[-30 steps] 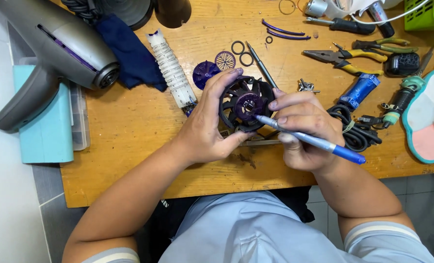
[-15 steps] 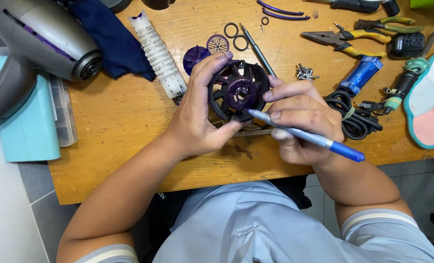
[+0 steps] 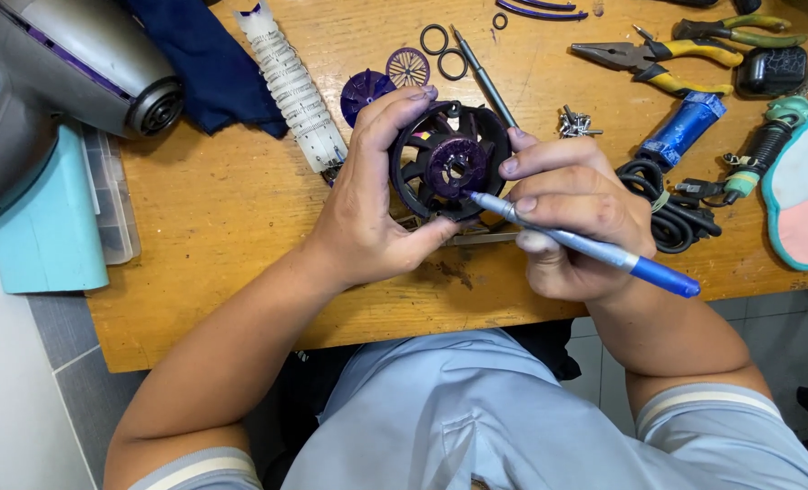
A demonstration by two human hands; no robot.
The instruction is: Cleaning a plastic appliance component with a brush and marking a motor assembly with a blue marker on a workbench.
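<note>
At centre frame, above the wooden counter [image 3: 222, 218], the left hand [image 3: 367, 218] was closed around a black round fan housing [image 3: 449, 163] with a purple hub. The right hand [image 3: 572, 218] gripped a blue screwdriver [image 3: 585, 245], its tip touching the hub. Pliers [image 3: 658, 59] lay at upper right.

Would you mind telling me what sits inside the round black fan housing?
Inside the black fan housing sits a purple hub ringed by dark vanes. The left hand grips the housing; the right hand points a blue screwdriver at the hub. Anything behind the hub is hidden.
</note>
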